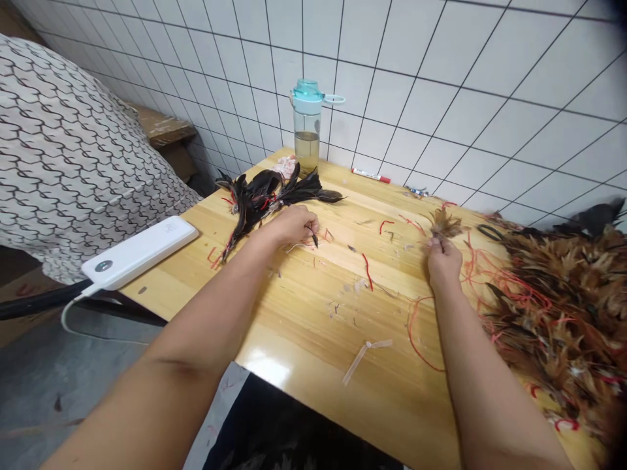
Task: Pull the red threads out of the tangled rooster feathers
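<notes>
My left hand (296, 225) is closed around a small dark feather (314, 240) low over the table's left half. Just beyond it lie bundles of long black feathers (259, 196) tied with red thread. My right hand (445, 261) pinches a small bunch of brown feathers (445, 224), tips pointing up and away from me. To its right spreads a big pile of brown feathers (578, 307), with loose orange-red string (519, 284) along its near side. Short red thread pieces (367, 271) and feather scraps are scattered between my hands.
A water bottle (307, 127) with a turquoise lid stands at the table's back corner by the tiled wall. A marker (371, 176) lies along the back edge. On the left edge rests a white power bank (142, 251) with a cable. A knotted clear strip (365, 359) lies near the front.
</notes>
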A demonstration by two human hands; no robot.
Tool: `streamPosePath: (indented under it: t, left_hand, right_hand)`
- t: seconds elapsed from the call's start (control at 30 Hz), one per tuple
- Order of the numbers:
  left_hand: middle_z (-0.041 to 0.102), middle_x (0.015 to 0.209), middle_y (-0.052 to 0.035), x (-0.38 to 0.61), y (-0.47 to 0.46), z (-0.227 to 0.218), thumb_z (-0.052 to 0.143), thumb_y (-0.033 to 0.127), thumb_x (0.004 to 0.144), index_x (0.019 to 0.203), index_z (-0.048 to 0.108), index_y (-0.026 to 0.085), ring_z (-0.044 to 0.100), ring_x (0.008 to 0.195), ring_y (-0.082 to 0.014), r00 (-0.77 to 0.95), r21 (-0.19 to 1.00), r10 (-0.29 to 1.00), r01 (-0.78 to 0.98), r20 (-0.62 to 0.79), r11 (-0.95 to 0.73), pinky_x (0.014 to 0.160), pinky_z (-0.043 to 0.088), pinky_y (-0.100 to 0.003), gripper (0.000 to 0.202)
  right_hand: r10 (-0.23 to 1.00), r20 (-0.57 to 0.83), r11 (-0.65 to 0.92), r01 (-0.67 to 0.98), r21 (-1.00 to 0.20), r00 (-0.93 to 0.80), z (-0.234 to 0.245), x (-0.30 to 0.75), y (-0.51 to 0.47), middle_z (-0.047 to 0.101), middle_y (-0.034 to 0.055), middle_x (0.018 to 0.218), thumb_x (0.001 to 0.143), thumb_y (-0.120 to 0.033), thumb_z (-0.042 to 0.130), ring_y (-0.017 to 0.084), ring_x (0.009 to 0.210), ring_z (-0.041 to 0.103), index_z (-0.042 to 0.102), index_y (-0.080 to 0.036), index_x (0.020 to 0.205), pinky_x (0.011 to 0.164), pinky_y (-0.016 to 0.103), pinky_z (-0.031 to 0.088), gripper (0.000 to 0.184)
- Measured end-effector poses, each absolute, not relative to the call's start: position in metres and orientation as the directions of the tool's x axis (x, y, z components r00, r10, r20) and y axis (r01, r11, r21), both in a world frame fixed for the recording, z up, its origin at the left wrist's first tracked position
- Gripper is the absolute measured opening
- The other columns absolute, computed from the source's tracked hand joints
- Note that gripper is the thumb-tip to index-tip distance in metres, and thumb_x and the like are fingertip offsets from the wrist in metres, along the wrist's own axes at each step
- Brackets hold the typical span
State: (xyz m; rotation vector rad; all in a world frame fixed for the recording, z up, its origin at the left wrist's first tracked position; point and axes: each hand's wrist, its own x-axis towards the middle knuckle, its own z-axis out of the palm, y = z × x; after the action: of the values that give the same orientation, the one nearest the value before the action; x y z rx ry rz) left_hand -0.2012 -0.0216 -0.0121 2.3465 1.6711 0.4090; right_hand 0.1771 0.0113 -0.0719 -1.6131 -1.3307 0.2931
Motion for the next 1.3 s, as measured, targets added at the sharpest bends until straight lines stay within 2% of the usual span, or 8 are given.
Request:
streamPosePath:
  t: [0.07, 0.17, 0.3, 0.43, 0.6, 0.73, 0.97, 1.3]
  left_hand:
    - [0.066, 0.082, -0.0023, -0.195, -0.024, -0.01, 0.056, 0.013, 0.071, 0.072, 0.066, 0.019, 0.057, 0.081, -0.0156, 0.297, 0.349, 0.943, 0.877, 0.147, -0.331, 0.077, 0.041, -0.025, 0.012]
    - [0.067, 0.083, -0.0019, -0.181, -0.033, 0.0, 0.054, 0.017, 0.075, 0.074, 0.062, 0.018, 0.057, 0.078, -0.0152, 0.205, 0.482, 0.958, 0.831, 0.201, -0.279, 0.071, 0.041, -0.025, 0.008]
    - [0.068, 0.079, -0.0004, -0.163, -0.039, 0.004, 0.052, 0.017, 0.08, 0.082, 0.06, 0.019, 0.058, 0.071, -0.0141, 0.18, 0.59, 0.976, 0.777, 0.126, -0.219, 0.065, 0.04, -0.024, 0.009]
    - [0.069, 0.087, -0.0035, -0.161, -0.033, -0.008, 0.054, 0.017, 0.081, 0.103, 0.059, 0.019, 0.06, 0.082, -0.0179, 0.165, 0.509, 0.982, 0.839, 0.096, -0.191, 0.071, 0.041, -0.027, 0.023]
    - [0.064, 0.098, -0.0082, -0.165, -0.032, -0.007, 0.053, 0.017, 0.081, 0.095, 0.062, 0.017, 0.057, 0.093, -0.0203, 0.153, 0.376, 0.9, 0.87, 0.408, -0.318, 0.082, 0.042, -0.031, 0.017]
    - [0.064, 0.089, -0.0056, -0.16, -0.033, -0.008, 0.056, 0.018, 0.078, 0.083, 0.067, 0.02, 0.056, 0.092, -0.0196, 0.413, 0.332, 0.87, 0.808, 0.27, -0.486, 0.086, 0.042, -0.031, 0.011]
    - [0.062, 0.09, -0.0083, -0.15, -0.027, -0.032, 0.051, 0.015, 0.081, 0.081, 0.065, 0.018, 0.052, 0.091, -0.0221, 0.432, 0.245, 0.876, 0.845, 0.212, -0.476, 0.086, 0.04, -0.035, 0.015]
    - [0.059, 0.086, -0.005, -0.123, -0.046, -0.015, 0.043, 0.015, 0.089, 0.089, 0.055, 0.017, 0.052, 0.081, -0.0168, 0.461, 0.359, 0.783, 0.708, 0.417, -0.609, 0.074, 0.041, -0.029, 0.012]
  right_hand:
    - [0.851, 0.375, 0.082, 0.612, -0.787, 0.368, -0.071, 0.176, 0.01, 0.06, 0.0035, 0.068, 0.076, -0.045, 0.047, 0.02, 0.07, 0.051, 0.062, -0.018, 0.074, 0.07, 0.034, 0.04, 0.03]
    - [0.855, 0.37, 0.085, 0.606, -0.791, 0.362, -0.068, 0.174, 0.008, 0.06, 0.004, 0.066, 0.075, -0.046, 0.048, 0.02, 0.069, 0.051, 0.061, -0.019, 0.071, 0.07, 0.034, 0.04, 0.03]
    - [0.858, 0.374, 0.105, 0.593, -0.799, 0.351, -0.063, 0.168, 0.005, 0.063, 0.0063, 0.07, 0.074, -0.048, 0.049, 0.022, 0.073, 0.054, 0.063, -0.019, 0.072, 0.072, 0.036, 0.041, 0.032]
    - [0.877, 0.356, 0.087, 0.623, -0.777, 0.321, -0.059, 0.162, 0.002, 0.063, 0.0066, 0.071, 0.075, -0.046, 0.047, 0.023, 0.074, 0.054, 0.062, -0.019, 0.071, 0.073, 0.036, 0.041, 0.031]
    - [0.889, 0.357, 0.074, 0.678, -0.731, 0.287, -0.057, 0.157, 0.0, 0.057, 0.005, 0.067, 0.074, -0.045, 0.045, 0.021, 0.07, 0.05, 0.055, -0.021, 0.064, 0.072, 0.036, 0.039, 0.028]
    - [0.891, 0.356, 0.077, 0.678, -0.731, 0.282, -0.058, 0.156, 0.0, 0.055, 0.004, 0.065, 0.074, -0.046, 0.045, 0.021, 0.069, 0.049, 0.051, -0.022, 0.063, 0.07, 0.036, 0.038, 0.027]
    - [0.901, 0.349, 0.116, 0.633, -0.765, 0.257, -0.06, 0.151, -0.002, 0.063, 0.0066, 0.073, 0.077, -0.045, 0.046, 0.022, 0.076, 0.055, 0.061, -0.019, 0.069, 0.077, 0.037, 0.042, 0.031]
    - [0.973, 0.211, 0.129, 0.546, -0.828, 0.091, -0.047, 0.099, -0.025, 0.064, 0.0051, 0.071, 0.076, -0.041, 0.047, 0.021, 0.073, 0.056, 0.062, -0.018, 0.071, 0.072, 0.033, 0.04, 0.028]
